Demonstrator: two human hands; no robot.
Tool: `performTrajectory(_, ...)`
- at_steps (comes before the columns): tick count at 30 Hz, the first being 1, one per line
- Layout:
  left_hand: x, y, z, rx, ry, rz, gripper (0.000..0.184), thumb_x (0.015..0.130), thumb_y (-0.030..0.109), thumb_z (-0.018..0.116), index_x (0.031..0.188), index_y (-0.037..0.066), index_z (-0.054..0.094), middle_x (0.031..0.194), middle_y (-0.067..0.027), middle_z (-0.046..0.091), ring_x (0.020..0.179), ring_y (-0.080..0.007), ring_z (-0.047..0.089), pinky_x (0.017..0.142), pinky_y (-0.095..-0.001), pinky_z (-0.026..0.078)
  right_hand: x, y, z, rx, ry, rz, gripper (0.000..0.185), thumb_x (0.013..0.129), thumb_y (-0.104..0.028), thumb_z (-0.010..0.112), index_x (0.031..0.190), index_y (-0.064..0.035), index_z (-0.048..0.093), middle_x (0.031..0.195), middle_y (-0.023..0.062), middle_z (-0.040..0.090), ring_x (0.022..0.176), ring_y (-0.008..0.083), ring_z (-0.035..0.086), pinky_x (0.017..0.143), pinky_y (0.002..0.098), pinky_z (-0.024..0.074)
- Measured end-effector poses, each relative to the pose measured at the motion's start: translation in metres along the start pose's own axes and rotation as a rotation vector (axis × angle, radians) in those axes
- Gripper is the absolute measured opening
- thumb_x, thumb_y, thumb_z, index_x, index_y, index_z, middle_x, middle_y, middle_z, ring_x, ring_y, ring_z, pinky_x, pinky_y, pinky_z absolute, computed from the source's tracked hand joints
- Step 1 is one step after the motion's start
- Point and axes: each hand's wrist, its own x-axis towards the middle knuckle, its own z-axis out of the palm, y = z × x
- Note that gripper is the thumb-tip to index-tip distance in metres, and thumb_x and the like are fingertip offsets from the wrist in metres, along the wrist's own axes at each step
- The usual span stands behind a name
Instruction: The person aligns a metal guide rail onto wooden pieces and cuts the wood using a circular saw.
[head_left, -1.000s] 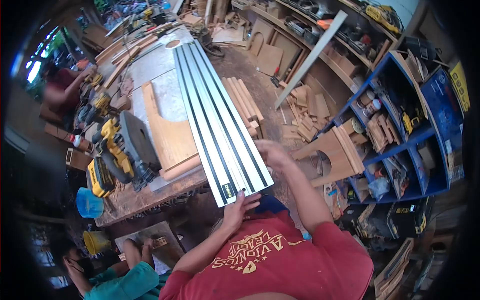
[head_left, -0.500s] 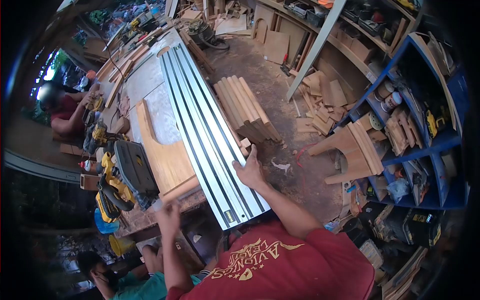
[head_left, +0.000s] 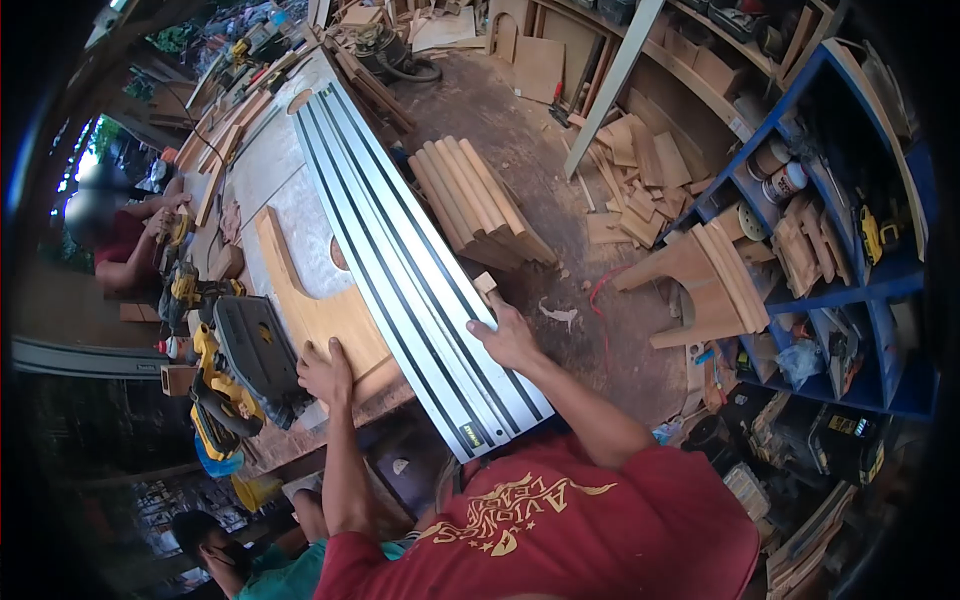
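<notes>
A long silver guide rail [head_left: 395,255] with dark strips lies lengthwise over the bench, its near end by my body. My right hand [head_left: 508,338] is closed on its right edge, thumb on top and the other fingers partly hidden. Left of the rail is a flat wooden panel [head_left: 345,325] with a curved cut-out, partly covered by the rail. My left hand [head_left: 325,372] rests on the panel's near left corner, fingers somewhat apart. A small wood block [head_left: 484,283] sticks out just beyond my right hand.
A yellow-and-black saw [head_left: 225,385] and a drill [head_left: 185,290] stand left of the panel. Rounded wood pieces [head_left: 475,195] are stacked right of the bench. A blue shelf [head_left: 840,280] stands farther right. One person [head_left: 130,240] works at left; another [head_left: 260,560] sits below.
My left hand has come forward from the bench's near edge onto the panel's corner. My right hand stays on the rail. The view has shifted slightly.
</notes>
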Motion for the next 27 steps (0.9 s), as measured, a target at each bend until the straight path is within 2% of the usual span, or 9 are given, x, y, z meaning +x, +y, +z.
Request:
performTrajectory(3, 0.009, -0.007, 0.006, -0.038, 0.003, 0.076, 0.073, 0.09, 0.057, 0.063, 0.144, 0.009, 0.052, 0.143, -0.0273, 0.045, 0.129, -0.0439, 0.043, 0.109, -0.0533, 0.036, -0.02, -0.011, -0.001, -0.017, 0.024, 0.003, 0.076, 0.093, -0.027, 0.067, 0.147, 0.0147, 0.034, 0.142, 0.0358, 0.05, 0.137, 0.0438, 0.047, 0.115, 0.0428, 0.0364)
performTrajectory(7, 0.024, -0.003, 0.01, -0.074, -0.02, 0.124, 0.071, 0.092, 0.055, 0.061, 0.144, 0.008, 0.052, 0.145, -0.0287, 0.042, 0.132, -0.0445, 0.04, 0.111, -0.0542, 0.034, -0.021, -0.017, 0.01, -0.035, 0.057, 0.001, 0.079, 0.095, -0.026, 0.065, 0.15, 0.0139, 0.025, 0.123, 0.0399, 0.059, 0.12, 0.0499, 0.058, 0.103, 0.0488, 0.0458)
performTrajectory(8, 0.018, -0.006, 0.014, -0.046, -0.01, 0.131, 0.07, 0.093, 0.054, 0.061, 0.144, 0.007, 0.052, 0.145, -0.029, 0.041, 0.133, -0.0446, 0.039, 0.112, -0.0545, 0.033, -0.021, -0.026, 0.008, -0.195, 0.057, 0.127, 0.066, 0.096, -0.026, 0.065, 0.147, 0.007, 0.038, 0.126, 0.0356, 0.061, 0.121, 0.0499, 0.058, 0.104, 0.0517, 0.0446)
performTrajectory(11, 0.02, -0.002, 0.014, 0.025, 0.061, 0.191, 0.064, 0.096, 0.049, 0.059, 0.143, 0.006, 0.053, 0.151, -0.0288, 0.035, 0.139, -0.0448, 0.033, 0.114, -0.0563, 0.029, -0.04, -0.041, 0.01, -0.234, 0.091, 0.09, 0.065, 0.096, -0.025, 0.065, 0.147, 0.0053, 0.039, 0.115, 0.0375, 0.064, 0.111, 0.0517, 0.063, 0.097, 0.0535, 0.0487)
performTrajectory(17, 0.03, 0.01, 0.015, -0.151, 0.048, 0.665, 0.062, 0.099, 0.041, 0.058, 0.143, -0.002, 0.05, 0.145, -0.0276, 0.047, 0.135, -0.0413, 0.042, 0.116, -0.0525, 0.027, -0.083, -0.017, 0.008, -0.205, 0.027, 0.059, 0.067, 0.1, -0.035, 0.06, 0.15, 0.0008, 0.036, 0.105, 0.0374, 0.066, 0.1, 0.0544, 0.065, 0.09, 0.0548, 0.0519)
performTrajectory(20, 0.038, 0.062, 0.033, -0.535, -0.139, 0.623, 0.064, 0.099, 0.04, 0.058, 0.145, -0.004, 0.047, 0.139, -0.0275, 0.054, 0.134, -0.0403, 0.043, 0.115, -0.0492, 0.029, -0.095, 0.002, 0.009, -0.219, 0.081, -0.114, 0.07, 0.099, -0.037, 0.062, 0.149, 0.0041, 0.036, 0.101, 0.0375, 0.067, 0.097, 0.0542, 0.066, 0.086, 0.0542, 0.0535)
performTrajectory(22, 0.045, 0.106, 0.031, -0.336, -0.147, 0.697, 0.065, 0.099, 0.038, 0.059, 0.146, -0.006, 0.045, 0.131, -0.0264, 0.061, 0.127, -0.039, 0.052, 0.109, -0.0461, 0.038, -0.097, 0.004, 0.005, -0.23, 0.057, -0.101, 0.071, 0.099, -0.038, 0.063, 0.148, 0.0061, 0.036, 0.094, 0.0364, 0.068, 0.092, 0.0538, 0.067, 0.082, 0.0545, 0.0545)
performTrajectory(25, 0.055, 0.147, 0.041, -0.566, -0.285, 0.394, 0.067, 0.1, 0.037, 0.059, 0.147, -0.008, 0.042, 0.121, -0.0247, 0.067, 0.112, -0.036, 0.063, 0.102, -0.044, 0.045, -0.092, 0.006, -0.004, -0.271, 0.026, -0.087, 0.071, 0.098, -0.038, 0.065, 0.145, 0.0068, 0.038, 0.083, 0.0337, 0.068, 0.083, 0.0529, 0.068, 0.074, 0.0552, 0.0553)
performTrajectory(27, 0.067, 0.147, 0.057, -0.564, -0.212, 0.486, 0.067, 0.1, 0.034, 0.06, 0.147, -0.009, 0.04, 0.114, -0.0228, 0.069, 0.099, -0.0312, 0.068, 0.094, -0.0407, 0.049, -0.086, 0.01, -0.006, -0.252, 0.036, -0.106, 0.067, 0.097, -0.036, 0.066, 0.143, 0.0066, 0.04, 0.077, 0.0322, 0.067, 0.078, 0.0523, 0.068, 0.069, 0.0559, 0.0549)
